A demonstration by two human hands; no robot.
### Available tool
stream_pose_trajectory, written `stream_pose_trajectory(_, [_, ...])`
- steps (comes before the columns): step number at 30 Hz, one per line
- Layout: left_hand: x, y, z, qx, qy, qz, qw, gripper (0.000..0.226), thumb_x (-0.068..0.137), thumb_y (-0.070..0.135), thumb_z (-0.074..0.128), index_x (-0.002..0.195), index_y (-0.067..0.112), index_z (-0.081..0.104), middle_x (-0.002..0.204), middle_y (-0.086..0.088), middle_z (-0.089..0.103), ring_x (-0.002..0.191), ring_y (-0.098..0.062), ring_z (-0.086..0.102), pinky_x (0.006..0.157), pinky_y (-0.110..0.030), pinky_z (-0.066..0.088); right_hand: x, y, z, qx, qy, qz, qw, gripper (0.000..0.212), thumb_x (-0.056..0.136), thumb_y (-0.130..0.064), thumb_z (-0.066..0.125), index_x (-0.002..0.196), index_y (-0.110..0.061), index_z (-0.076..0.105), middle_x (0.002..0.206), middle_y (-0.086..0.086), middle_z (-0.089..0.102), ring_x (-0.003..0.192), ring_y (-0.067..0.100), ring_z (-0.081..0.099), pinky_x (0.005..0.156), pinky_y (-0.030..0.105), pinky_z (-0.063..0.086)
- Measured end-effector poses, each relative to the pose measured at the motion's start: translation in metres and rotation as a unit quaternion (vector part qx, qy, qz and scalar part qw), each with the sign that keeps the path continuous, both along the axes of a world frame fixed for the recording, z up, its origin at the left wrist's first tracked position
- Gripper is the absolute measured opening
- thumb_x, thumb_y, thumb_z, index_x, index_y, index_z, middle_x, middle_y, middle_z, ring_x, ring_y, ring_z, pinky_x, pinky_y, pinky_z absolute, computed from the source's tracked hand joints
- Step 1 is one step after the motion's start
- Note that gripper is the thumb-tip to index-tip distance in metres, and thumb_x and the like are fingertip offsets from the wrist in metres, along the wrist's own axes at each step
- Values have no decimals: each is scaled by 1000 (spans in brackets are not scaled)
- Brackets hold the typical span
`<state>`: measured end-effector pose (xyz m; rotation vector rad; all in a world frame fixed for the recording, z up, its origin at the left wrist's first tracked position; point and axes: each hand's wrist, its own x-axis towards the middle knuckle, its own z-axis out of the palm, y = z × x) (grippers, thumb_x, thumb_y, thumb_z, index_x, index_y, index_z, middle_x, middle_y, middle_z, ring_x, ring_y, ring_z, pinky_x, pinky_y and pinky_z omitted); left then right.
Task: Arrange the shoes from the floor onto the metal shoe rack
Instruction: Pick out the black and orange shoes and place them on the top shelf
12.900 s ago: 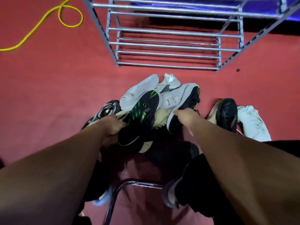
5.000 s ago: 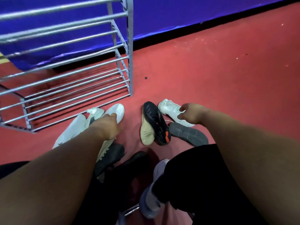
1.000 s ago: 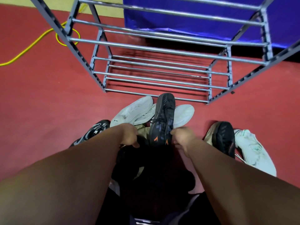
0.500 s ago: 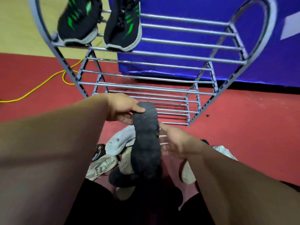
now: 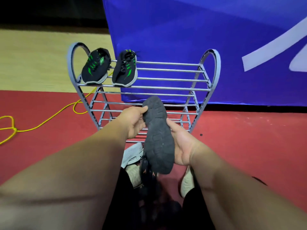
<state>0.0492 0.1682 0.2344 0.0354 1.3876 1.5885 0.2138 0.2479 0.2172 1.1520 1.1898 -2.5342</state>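
A dark grey shoe (image 5: 157,136) with orange marks is held up in front of me, its sole facing me and its toe pointing up. My left hand (image 5: 132,122) grips its upper left edge near the toe. My right hand (image 5: 181,145) cups its right side. Behind it stands the metal shoe rack (image 5: 167,87). Two black shoes with green stripes (image 5: 97,68) (image 5: 125,70) sit side by side at the left end of the top shelf. On the floor under my hands lie a white shoe (image 5: 132,154) and a beige-soled shoe (image 5: 135,175).
A blue banner (image 5: 199,39) hangs behind the rack. A yellow cord (image 5: 43,121) loops over the red floor at the left. Another pale shoe sole (image 5: 186,181) shows by my right forearm. My dark-clothed legs fill the bottom centre.
My view has tilted up, bringing the whole rack into sight. The grey shoe has risen a little, and my right hand has closed onto its side.
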Motion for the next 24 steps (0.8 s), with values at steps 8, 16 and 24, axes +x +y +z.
stream_pose_trajectory(8, [18,-14,-11,-119,31,-143,982,57,96,63,47,131,20,60,121,-8,71,112,-34,67,97,-49,53,22,-5,1,120,-24,2,993,67,75,-66,77,120,-17,71,88,4,79,73,20,75,67,32,58])
stream_pose_trajectory(16, [40,5,-51,-166,28,-193,967,21,98,29,63,110,12,68,104,-6,76,89,-26,74,94,-45,58,43,11,-63,179,-63,18,982,43,97,-46,62,116,-9,69,102,11,78,92,29,76,78,39,62])
stream_pose_trajectory(24, [15,-5,-139,-241,15,-207,948,19,103,28,54,119,21,61,125,-1,64,107,-27,68,97,-42,55,34,31,-155,126,-143,-21,981,19,102,-20,59,115,-10,68,108,12,77,99,29,75,91,46,59])
